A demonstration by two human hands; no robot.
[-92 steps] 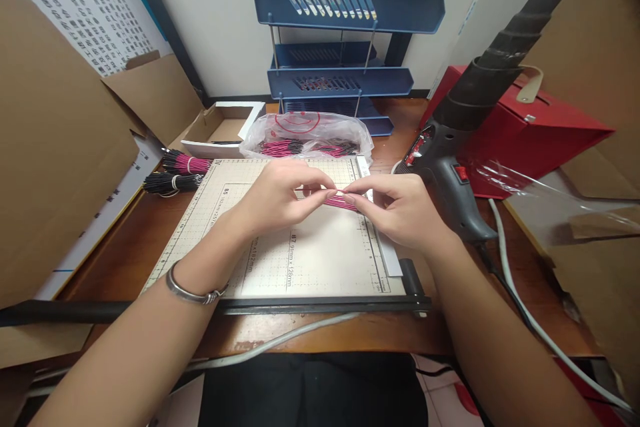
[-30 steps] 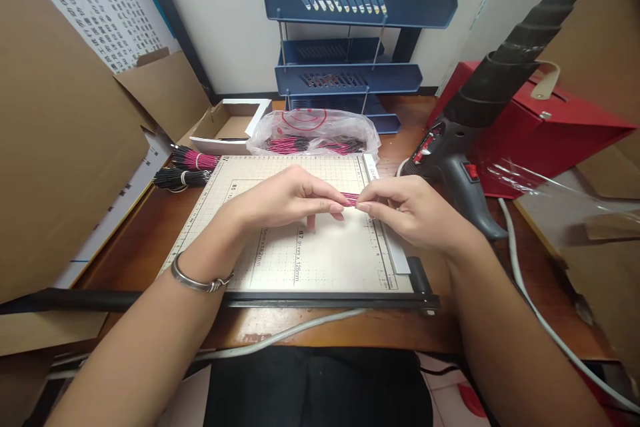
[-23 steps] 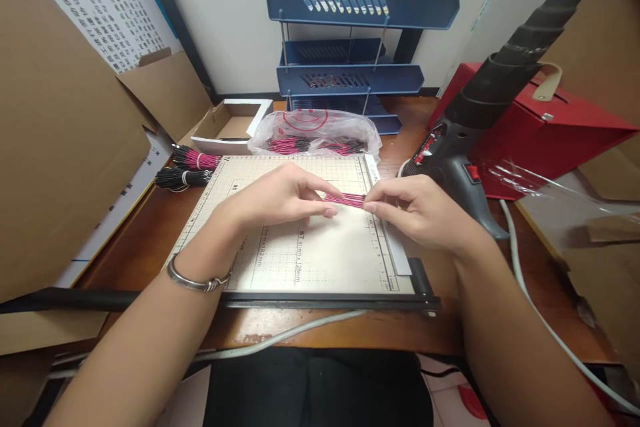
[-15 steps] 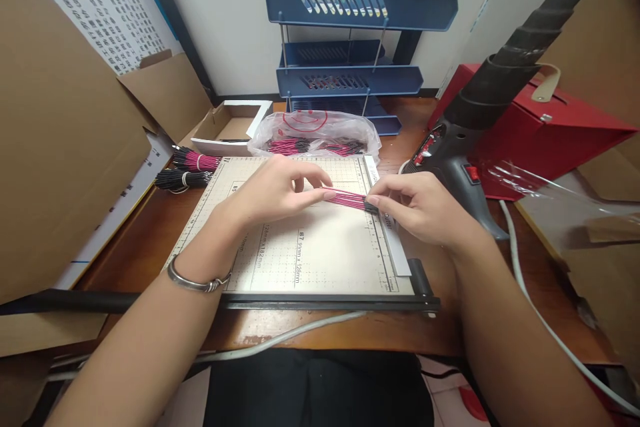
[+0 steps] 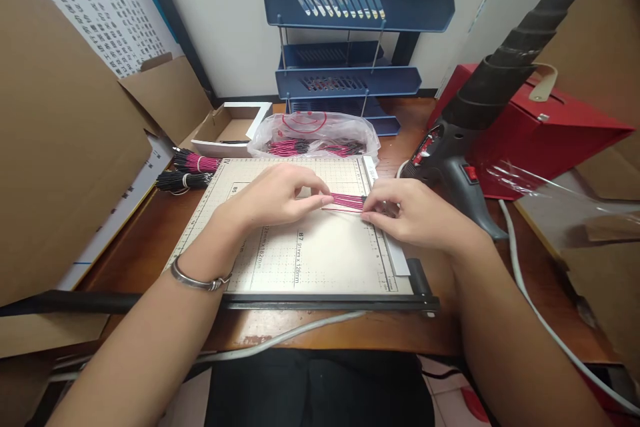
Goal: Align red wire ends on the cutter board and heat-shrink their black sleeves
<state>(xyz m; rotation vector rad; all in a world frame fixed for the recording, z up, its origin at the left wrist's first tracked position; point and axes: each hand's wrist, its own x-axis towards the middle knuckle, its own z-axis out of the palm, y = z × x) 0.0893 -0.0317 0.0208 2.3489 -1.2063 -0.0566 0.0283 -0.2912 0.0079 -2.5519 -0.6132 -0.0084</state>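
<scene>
A thin row of pink-red wires (image 5: 348, 201) with dark ends spans the gap between my two hands, above a paper cutter's cream, grid-printed board (image 5: 280, 253). My left hand (image 5: 287, 197) pinches the wires' left end between thumb and fingers. At their right end, my right hand (image 5: 407, 207) closes its fingertips on the dark tips, beside the board's white edge strip (image 5: 397, 257). One wire lies a little apart, below the others. The fingers hide both ends of the row.
Tied bundles of pink wires (image 5: 197, 161) and black wires (image 5: 183, 180) lie left of the board. Behind it is a clear bag (image 5: 313, 123) with more wires. A heat gun (image 5: 460, 120) stands at right before a red box (image 5: 555, 127). Blue tray shelves (image 5: 350, 83) rise behind.
My right hand has shifted slightly left and down along the wires' dark ends. One wire has separated below the row. My left hand keeps its pinch, slightly lower.
</scene>
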